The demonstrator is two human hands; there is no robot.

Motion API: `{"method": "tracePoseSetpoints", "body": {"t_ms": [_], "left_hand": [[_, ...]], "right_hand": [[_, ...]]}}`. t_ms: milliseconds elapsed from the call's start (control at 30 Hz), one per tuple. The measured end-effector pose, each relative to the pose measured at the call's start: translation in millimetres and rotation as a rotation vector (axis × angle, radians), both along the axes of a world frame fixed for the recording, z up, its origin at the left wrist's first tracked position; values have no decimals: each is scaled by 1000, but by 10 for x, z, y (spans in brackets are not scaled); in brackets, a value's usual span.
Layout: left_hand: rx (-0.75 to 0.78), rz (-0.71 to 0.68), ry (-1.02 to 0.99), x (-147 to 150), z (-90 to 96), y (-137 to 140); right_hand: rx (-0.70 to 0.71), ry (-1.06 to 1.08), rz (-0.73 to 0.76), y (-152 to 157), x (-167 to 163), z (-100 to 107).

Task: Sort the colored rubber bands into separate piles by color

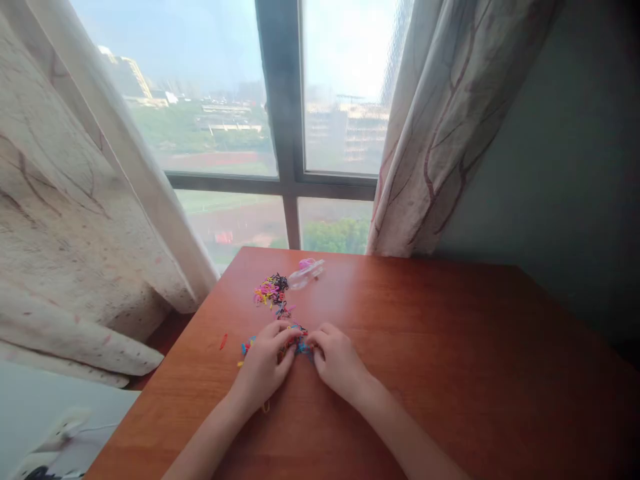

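Note:
A pile of small coloured loops, blue, red and yellow, lies on the wooden table between my hands; they are too small to tell whether they are rubber bands or paper clips. My left hand is curled over the pile's left side, thumb and fingers closed in on the loops and covering part of them. From the right, my right hand pinches at the pile's edge, its thumb close to the index finger. What exactly sits between the fingertips is partly hidden. A yellow loop lies by my left wrist.
A second heap of loops, black, pink and yellow, lies farther back. Beside it is a clear plastic container with something pink. One red loop lies apart at left. The table meets a window with curtains.

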State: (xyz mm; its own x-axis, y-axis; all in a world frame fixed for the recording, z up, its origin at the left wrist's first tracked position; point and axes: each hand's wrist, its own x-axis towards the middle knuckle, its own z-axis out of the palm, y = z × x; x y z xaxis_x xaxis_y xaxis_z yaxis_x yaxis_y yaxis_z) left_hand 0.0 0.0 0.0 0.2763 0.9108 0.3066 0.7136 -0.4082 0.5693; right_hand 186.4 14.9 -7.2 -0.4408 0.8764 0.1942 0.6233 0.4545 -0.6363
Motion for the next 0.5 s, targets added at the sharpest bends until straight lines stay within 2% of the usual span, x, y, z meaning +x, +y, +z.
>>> {"method": "tracePoseSetpoints", "body": {"t_ms": [133,233,367,500], "left_hand": [[23,-53,56,133,90,-83],[73,-6,176,46,254,4],[56,167,272,-248,496,499],[-20,179,313,-445,598,1040]], "right_hand": [[-5,90,-17,-70,128,36],[4,161,-53,-84,223,79],[8,186,-92,-36,313,109],[-8,184,-145,2,365,85]]}}
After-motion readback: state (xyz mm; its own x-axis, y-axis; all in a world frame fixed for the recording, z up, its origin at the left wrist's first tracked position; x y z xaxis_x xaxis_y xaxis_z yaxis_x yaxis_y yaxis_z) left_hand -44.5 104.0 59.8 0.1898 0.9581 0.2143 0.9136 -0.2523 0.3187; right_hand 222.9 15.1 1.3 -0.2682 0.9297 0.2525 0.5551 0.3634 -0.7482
